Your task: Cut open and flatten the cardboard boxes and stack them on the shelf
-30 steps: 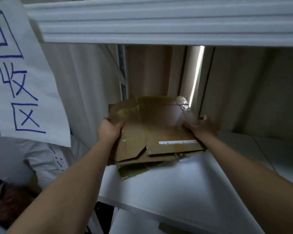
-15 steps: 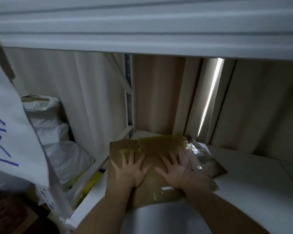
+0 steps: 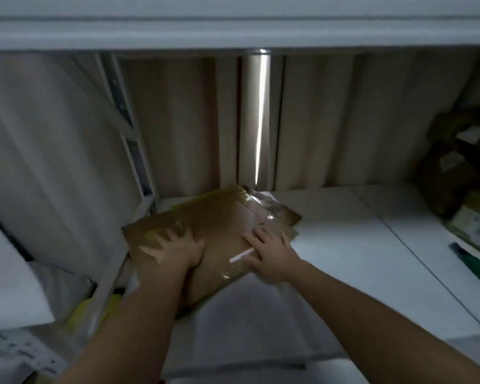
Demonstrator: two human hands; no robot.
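Flattened cardboard lying on white shelf, left rear corner. Left hand and right hand pressing flat on top, fingers spread (nothing gripped). More boxes far right.

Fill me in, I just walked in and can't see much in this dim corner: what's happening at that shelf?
A person is stacking flattened cardboard on a white shelf. Both palms lie flat on it: the left hand near its left edge, the right hand by a white strip on the taped part. The cardboard lies at the shelf's left end, askew. More boxes sit in the dark at the far right.
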